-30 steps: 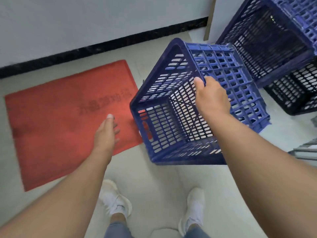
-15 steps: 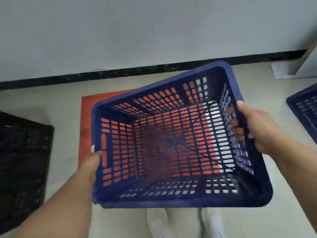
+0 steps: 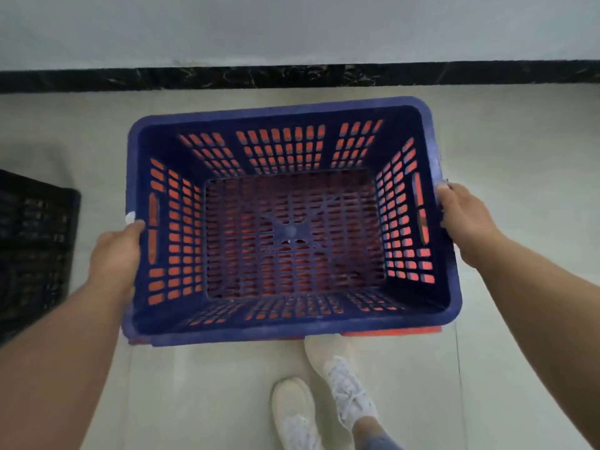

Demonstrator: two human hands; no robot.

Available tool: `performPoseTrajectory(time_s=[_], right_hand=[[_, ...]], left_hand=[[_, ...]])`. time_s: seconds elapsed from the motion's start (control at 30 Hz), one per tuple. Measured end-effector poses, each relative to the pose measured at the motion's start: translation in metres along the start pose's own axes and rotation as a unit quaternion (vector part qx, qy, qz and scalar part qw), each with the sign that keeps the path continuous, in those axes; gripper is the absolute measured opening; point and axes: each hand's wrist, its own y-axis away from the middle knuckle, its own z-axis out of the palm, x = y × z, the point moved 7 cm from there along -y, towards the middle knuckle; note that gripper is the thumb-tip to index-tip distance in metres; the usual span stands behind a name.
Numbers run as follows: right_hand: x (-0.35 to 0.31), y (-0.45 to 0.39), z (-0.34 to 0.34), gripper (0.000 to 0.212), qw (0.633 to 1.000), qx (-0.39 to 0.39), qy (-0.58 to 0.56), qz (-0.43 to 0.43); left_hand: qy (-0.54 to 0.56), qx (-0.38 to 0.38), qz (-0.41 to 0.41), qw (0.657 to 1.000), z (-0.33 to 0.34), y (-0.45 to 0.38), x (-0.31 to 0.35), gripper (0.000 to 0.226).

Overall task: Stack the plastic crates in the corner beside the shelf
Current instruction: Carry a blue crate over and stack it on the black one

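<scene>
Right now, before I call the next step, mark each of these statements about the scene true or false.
1. Both hands hold the blue crate. True: the left hand grips its left rim and the right hand its right rim.
2. The blue crate is upside down. False: its open side faces up and it holds nothing.
3. A red mat shows through its slots. True.
4. A black crate sits at the right edge of the view. False: it is at the left edge.
5. The person is barefoot. False: white shoes show below the crate.
</scene>
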Motion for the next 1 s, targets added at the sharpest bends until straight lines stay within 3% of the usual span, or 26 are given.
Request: performPoseTrajectory(time_s=[0.07,0.2,0.37,0.63,1.0], right_hand=[[0.002,-0.004,0.0,0.038,1.0,-0.002,0.015,0.011],[0.016,-0.005,0.016,0.043,0.989,-0.029,-0.101,0.104],[0.015,-0.01,0.019,0.045,0.988,-0.008,-0.112,0.106],[0.01,-0.004,0.015,0.043,0.987,0.051,-0.112,0.103],[-0.064,0.042,-0.002,0.043,0.994,0.043,-0.071,0.064]], left_hand=[[0.013,-0.028,0.013,0.999,0.006,-0.003,0.009,0.037],[0.039,-0.098,-0.021,0.994,0.013,-0.013,0.005,0.045],[0.055,-0.134,-0.049,0.988,0.017,-0.02,0.002,0.043],[0.073,-0.075,-0.06,0.993,0.01,-0.022,0.001,0.048],[0.163,-0.054,-0.076,0.982,-0.067,0.018,0.006,0.042]])
